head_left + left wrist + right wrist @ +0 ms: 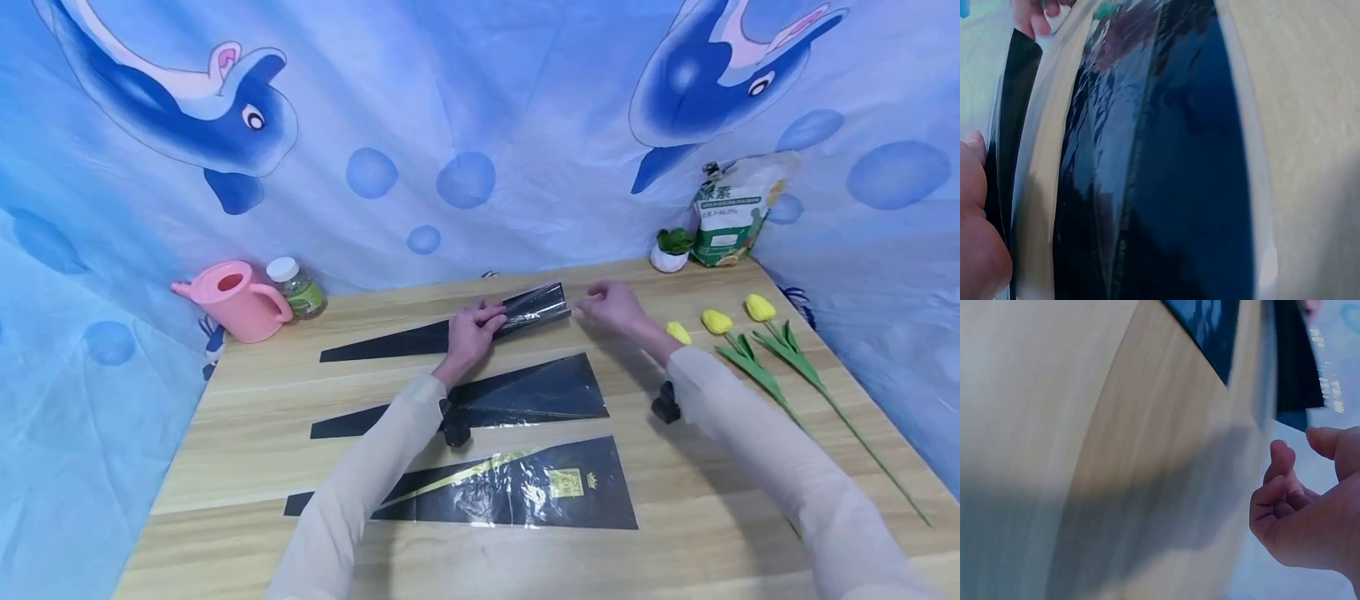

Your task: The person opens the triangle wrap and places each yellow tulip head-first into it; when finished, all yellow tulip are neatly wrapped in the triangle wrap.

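In the head view, three tapered black plastic flower sleeves lie in rows. My left hand (471, 335) holds the farthest flower sleeve (408, 340) around its middle, and its wide end bows up off the table. At that wide end is my right hand (613, 308), fingers loosely bent. In the right wrist view, the right thumb (1324, 440) is close to the sleeve's lower corner, apart from the fingers; contact is unclear. The middle flower sleeve (1191, 156) lies flat below the left wrist. Nearest the front is a flower sleeve with gold print (525, 492).
Yellow artificial tulips (780, 367) lie on the wooden table (240, 433) at the right. Behind them stand a potted plant (670, 250) and a green-and-white bag (731, 217). A pink watering can (243, 304) and a lidded jar (300, 292) stand at the back left.
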{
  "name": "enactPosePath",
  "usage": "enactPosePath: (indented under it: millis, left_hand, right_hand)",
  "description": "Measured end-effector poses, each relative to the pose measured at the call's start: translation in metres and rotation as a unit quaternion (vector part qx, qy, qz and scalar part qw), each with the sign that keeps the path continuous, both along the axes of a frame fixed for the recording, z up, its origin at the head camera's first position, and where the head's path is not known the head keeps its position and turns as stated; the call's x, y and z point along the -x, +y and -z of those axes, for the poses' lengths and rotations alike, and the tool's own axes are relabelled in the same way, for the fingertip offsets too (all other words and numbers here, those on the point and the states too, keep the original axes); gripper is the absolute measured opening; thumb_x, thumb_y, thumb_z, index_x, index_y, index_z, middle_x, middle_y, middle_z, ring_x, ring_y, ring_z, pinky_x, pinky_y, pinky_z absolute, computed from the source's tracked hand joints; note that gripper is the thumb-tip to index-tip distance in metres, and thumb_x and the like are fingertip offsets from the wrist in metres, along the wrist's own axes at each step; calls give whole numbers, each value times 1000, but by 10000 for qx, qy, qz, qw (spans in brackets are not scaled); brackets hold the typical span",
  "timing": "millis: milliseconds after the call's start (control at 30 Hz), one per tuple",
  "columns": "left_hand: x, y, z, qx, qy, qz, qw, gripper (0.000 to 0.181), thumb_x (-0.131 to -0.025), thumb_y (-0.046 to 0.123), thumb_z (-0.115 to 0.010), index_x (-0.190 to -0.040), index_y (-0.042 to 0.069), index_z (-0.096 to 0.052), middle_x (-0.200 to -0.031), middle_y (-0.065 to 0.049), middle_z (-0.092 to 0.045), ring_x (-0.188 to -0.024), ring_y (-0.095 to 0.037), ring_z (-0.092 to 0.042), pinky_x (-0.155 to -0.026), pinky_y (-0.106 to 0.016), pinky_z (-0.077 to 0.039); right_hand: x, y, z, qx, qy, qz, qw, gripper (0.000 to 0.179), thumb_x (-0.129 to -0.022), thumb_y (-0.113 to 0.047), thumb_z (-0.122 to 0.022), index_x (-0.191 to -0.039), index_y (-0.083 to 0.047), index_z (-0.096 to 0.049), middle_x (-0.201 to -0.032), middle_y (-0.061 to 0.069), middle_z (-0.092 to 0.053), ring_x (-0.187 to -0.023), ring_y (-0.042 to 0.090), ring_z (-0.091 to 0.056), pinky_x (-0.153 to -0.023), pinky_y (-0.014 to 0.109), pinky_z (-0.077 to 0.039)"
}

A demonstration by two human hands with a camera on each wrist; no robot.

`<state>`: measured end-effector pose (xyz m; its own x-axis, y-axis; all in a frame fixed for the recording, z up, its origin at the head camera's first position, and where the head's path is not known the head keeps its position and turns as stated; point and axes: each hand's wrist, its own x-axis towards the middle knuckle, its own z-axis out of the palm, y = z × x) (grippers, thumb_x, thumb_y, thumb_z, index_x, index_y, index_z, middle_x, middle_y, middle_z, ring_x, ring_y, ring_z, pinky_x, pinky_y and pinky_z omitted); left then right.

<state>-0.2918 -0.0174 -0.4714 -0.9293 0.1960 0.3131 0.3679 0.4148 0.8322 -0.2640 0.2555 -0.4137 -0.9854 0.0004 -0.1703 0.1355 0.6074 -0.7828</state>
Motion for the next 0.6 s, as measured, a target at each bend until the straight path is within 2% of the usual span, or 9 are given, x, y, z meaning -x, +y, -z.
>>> enactPosePath:
  millis: [133, 233, 300, 367, 500, 600]
  left_hand:
    - [2, 3, 1, -55, 15, 21, 10000, 18, -90, 9, -75, -107, 2, -77, -117, -12, -70, -132, -38, -49, -114, -45, -34]
    - [4, 5, -1, -173, 1, -40, 9998, 18, -89, 8, -76, -106, 2, -77, -117, -12, -70, -132, -38, -49, -111, -41, -38]
    - [4, 6, -1, -216, -2, -98, 9997, 18, -89, 8, -77, -106, 2, -77, -116, -12, -70, -132, -38, -50, -111, -40, -38]
    - [4, 7, 0, -254, -57, -129, 9996, 18, -88, 8, -77, -105, 2, -77, -116, -12, -71, -132, -38, -49, -112, -40, -38]
    - [4, 5, -1, -239, -146, -166, 9995, 18, -88, 8, -78, -105, 1, -77, -116, -13, -70, -132, -38, -49, -112, -38, -37]
    - [4, 5, -1, -226, -173, -176, 9994, 18, -88, 8, -77, -105, 1, -77, -117, -13, -70, -132, -38, -49, -113, -37, -36]
  right_hand:
    - [-25, 33, -27, -702, 472, -376, 9957, 51, -100, -22, -61, -133, 15, -49, -114, 31, -62, -98, 39, -63, -79, 43, -55]
    - [-47, 64, -45, -1120, 509, -599, 9906, 46, -99, -20, -61, -127, 16, -54, -104, 26, -65, -88, 34, -65, -67, 35, -53]
    - [-62, 82, -52, -1225, 283, -698, 9896, 42, -99, -18, -62, -122, 16, -56, -95, 23, -66, -78, 31, -65, -61, 34, -52]
    - [-79, 100, -53, -1167, -118, -786, 9900, 39, -98, -15, -63, -119, 17, -54, -88, 20, -65, -71, 29, -64, -58, 35, -53]
    - [-109, 127, -46, -868, -949, -772, 9887, 32, -97, -9, -62, -114, 17, -52, -82, 15, -63, -67, 25, -64, -58, 40, -58]
    - [-129, 141, -36, -500, -1399, -658, 9867, 32, -96, -6, -63, -112, 17, -49, -85, 14, -65, -73, 25, -67, -60, 42, -60]
